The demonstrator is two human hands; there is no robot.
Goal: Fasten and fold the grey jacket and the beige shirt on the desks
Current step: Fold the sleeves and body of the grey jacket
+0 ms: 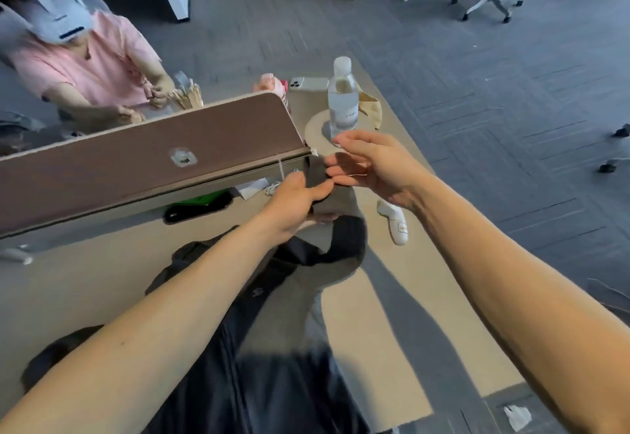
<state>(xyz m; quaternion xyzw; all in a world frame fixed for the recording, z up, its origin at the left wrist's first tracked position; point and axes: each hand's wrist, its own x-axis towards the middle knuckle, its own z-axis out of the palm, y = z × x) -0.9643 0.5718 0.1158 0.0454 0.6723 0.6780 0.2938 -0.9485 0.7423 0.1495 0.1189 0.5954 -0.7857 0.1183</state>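
The grey jacket point(272, 314) lies along the desk point(102, 280) from the near edge toward the far partition point(153, 161), one end lifted off the surface; the left hand point(293, 202) is clamped on that raised cuff or strap, thumb on top, while the right hand point(371, 167) hovers just beside it, fingers spread and holding nothing; the step looks like closing a fastening at the sleeve end, so the left should hold the cloth taut and flat while the right pinches the free tab and presses it square; the water bottle point(342, 99) stands close beyond, worth avoiding; no beige shirt is clearly identifiable.
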